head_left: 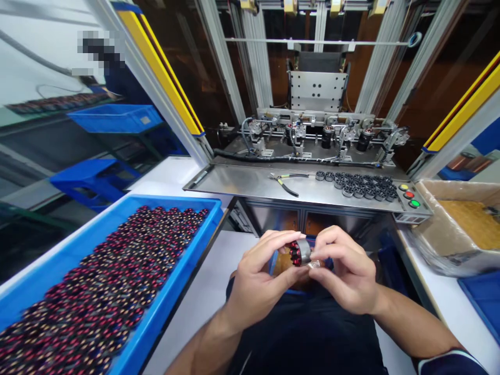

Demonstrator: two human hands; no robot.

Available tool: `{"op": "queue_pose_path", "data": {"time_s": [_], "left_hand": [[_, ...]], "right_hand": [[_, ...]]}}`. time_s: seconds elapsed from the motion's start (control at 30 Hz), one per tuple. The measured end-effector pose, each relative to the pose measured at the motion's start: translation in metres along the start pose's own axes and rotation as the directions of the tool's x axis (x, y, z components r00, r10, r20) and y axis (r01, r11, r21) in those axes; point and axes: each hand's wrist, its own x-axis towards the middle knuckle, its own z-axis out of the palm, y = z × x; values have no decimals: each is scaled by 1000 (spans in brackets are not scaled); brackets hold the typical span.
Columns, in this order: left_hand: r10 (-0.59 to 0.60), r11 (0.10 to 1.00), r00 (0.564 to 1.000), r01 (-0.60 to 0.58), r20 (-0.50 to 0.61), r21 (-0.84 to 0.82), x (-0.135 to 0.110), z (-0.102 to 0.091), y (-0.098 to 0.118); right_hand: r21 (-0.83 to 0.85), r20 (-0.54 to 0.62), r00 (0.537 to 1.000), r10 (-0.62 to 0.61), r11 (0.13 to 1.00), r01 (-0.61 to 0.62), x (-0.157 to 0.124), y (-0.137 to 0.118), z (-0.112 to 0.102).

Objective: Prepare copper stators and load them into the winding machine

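Observation:
Between the thumb and fingers of my left hand [255, 276] is a motor stator [303, 252], a short round part with a grey metal ring and red and black windings. It is tilted on its side above my lap. My right hand [347, 268] is closed at the stator's right side, its fingertips close against the ring. A small shiny copper-coloured bit [314, 264] shows at its thumb and finger; what it is I cannot make out. Below the hands, a blue container with brownish contents is partly hidden.
On the left, a blue tray [213, 219] holds many similar wound parts. Ahead, a metal ledge [234, 179] carries pliers [287, 182], several grey-black rings [363, 186] and push buttons [409, 195]. Behind stands a machine fixture [320, 138]. A lined carton [441, 234] is right. A person stands far left.

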Motion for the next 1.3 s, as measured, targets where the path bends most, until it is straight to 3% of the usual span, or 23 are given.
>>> {"op": "queue_pose_path", "data": {"time_s": [0.17,0.27,0.4,0.5,0.57,0.7,0.73,0.8,0.87,0.93,1.0,1.07,1.17,1.23,1.3], "left_hand": [[-172,938,985,171,24,-300,-2,5,4],[-152,905,988,149,25,-399,-2,8,4],[55,984,995,-67,-80,-163,-1,3,2],[238,966,971,-240,26,91,1,-7,7],[314,920,941,-334,124,203,3,-12,13],[339,877,909,-398,242,269,7,-16,25],[331,879,908,-395,257,265,8,-17,27],[310,894,909,-379,280,239,7,-18,29],[286,913,908,-355,306,200,5,-20,30],[270,930,906,-333,327,155,4,-23,31],[267,942,904,-318,333,108,2,-26,31],[277,942,905,-321,322,92,1,-27,31],[304,909,909,-366,284,199,0,-27,31],[327,870,909,-397,259,294,-1,-25,31],[347,839,905,-416,246,349,-2,-22,31]], "right_hand": [[39,-59,977,204,979,-202,5,-8,7],[74,-42,961,272,961,-268,3,-8,8],[151,2,919,393,909,-389,0,1,-5],[182,81,894,440,875,-448,6,6,-26],[147,221,883,415,880,-451,16,3,-36],[26,520,758,394,879,-476,39,-14,-37],[11,542,748,384,886,-463,43,-17,-35],[-27,545,781,304,938,-346,49,-22,-32],[-104,561,819,119,992,-72,51,-23,-33],[-183,619,782,-76,954,238,51,-21,-39],[-229,686,712,-151,884,408,50,-20,-47],[-276,709,696,-115,863,423,51,-20,-55],[-339,645,761,-72,865,370,53,-27,-58],[-323,609,785,-111,870,374,54,-33,-51],[-297,615,772,-159,861,414,55,-36,-38]]}}
